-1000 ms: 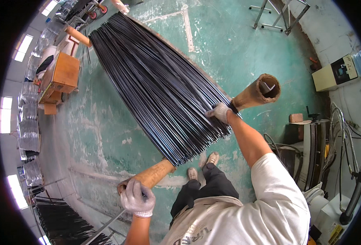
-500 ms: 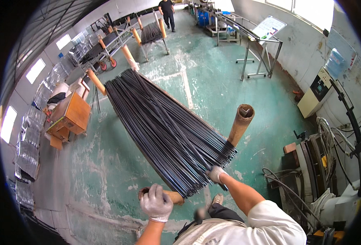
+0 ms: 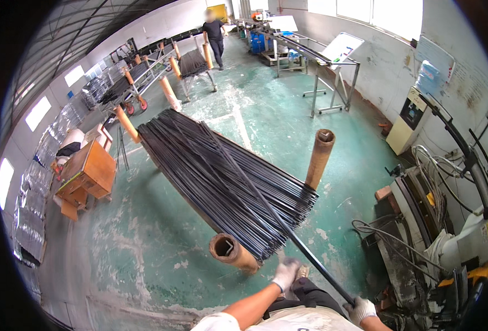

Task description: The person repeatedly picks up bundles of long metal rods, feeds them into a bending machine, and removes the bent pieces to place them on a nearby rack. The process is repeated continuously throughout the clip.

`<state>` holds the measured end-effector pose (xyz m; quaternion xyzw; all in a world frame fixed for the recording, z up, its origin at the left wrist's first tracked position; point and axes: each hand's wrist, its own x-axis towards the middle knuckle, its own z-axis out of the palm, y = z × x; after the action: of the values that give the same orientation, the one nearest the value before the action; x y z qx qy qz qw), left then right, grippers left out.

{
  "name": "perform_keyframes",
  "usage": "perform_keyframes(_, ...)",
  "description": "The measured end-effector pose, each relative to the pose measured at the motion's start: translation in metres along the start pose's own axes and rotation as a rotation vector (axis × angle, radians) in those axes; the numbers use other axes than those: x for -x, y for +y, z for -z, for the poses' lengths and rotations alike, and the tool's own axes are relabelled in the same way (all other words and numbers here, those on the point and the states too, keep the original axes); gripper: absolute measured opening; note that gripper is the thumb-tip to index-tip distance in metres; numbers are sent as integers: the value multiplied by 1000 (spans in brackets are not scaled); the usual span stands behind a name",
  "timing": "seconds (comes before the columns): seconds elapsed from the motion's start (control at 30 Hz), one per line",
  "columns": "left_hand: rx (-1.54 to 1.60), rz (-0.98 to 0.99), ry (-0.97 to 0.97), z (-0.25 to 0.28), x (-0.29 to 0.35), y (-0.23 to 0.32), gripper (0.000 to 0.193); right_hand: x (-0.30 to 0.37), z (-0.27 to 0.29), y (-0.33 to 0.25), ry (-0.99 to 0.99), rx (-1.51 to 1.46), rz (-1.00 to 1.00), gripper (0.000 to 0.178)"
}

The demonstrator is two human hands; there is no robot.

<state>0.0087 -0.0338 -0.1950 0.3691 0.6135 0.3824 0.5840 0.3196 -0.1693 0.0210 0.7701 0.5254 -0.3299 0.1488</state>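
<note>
A long stack of thin black rods [image 3: 200,171] lies on a rack between upright brown tube posts. My right hand [image 3: 361,310], in a white knit glove, is closed around the near end of a black rod [image 3: 315,259], possibly more than one together. That length slants across the top of the stack and sticks out past its near end toward my right side. My gloved left hand [image 3: 286,273] is just in front of the stack's near ends, beside the near left post [image 3: 233,254]. Its fingers are blurred, and whether they touch anything is unclear.
The near right post [image 3: 320,160] rises beside the stack. Machinery with loose cables [image 3: 398,243] stands at right. A wooden desk [image 3: 92,171] is at left. Farther off are a rod-laden cart [image 3: 193,63], a person in dark clothes [image 3: 214,41] and a metal stand with a whiteboard [image 3: 340,47].
My right hand has drawn back toward my right side, pulling the black rod out past the stack. My left hand has left the near left post and moved right. The person behind has shifted.
</note>
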Motion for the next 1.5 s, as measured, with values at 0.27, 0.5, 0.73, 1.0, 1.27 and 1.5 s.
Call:
perform_keyframes(0.27,1029,665,-66,-64,-21,56,25,100,-69,107,19,-143,-86,61)
perform_keyframes(0.5,855,700,-175,-152,102,31,10,152,-122,247,119,-243,-171,49)
perform_keyframes(0.73,802,196,-321,-148,159,174,12,147,-273,488,166,-297,-277,36)
perform_keyframes(1.0,728,-93,-449,-192,272,308,15,37,-268,398,729,-400,-127,27)
perform_keyframes(1.27,687,-206,-638,-218,302,333,16,19,-305,500,1461,-1718,-515,29)
perform_keyframes(1.5,751,38,-668,-222,269,260,9,64,-239,395,970,-2718,350,44)
